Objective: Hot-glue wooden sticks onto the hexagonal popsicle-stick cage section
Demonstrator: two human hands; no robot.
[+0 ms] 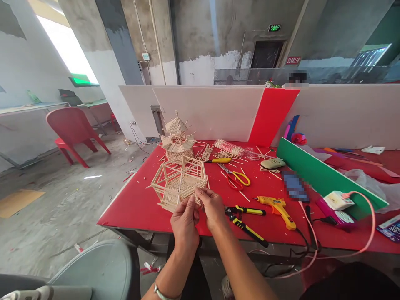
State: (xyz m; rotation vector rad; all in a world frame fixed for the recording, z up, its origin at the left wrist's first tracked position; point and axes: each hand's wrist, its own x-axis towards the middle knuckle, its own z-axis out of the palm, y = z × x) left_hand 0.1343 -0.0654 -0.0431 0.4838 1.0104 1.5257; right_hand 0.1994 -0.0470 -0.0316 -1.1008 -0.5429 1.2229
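A many-sided open frame of thin wooden sticks (pixel 183 177) stands near the table's left front, with sticks laid close together across its base. At its near right side, my right hand (pixel 212 204) is closed, thumb and index finger pinched against the frame's edge. Just left of it, my left hand (pixel 186 223) is closed in a pinch before the frame; whatever lies between its fingertips is hidden. Behind the frame rises a tiered stick pagoda (pixel 178 139) with pointed roofs. Right of my hands lie black-and-yellow pliers (pixel 246 218).
On the red table (pixel 131 204) lie a yellow glue gun (pixel 278 208), scissors (pixel 236 177), a yellow utility knife (pixel 220 160), and bundled sticks (pixel 229 148). A green board (pixel 328 179), power strip (pixel 339 214) and pink cable (pixel 373 212) are at right. A grey stool (pixel 96 266) stands front left.
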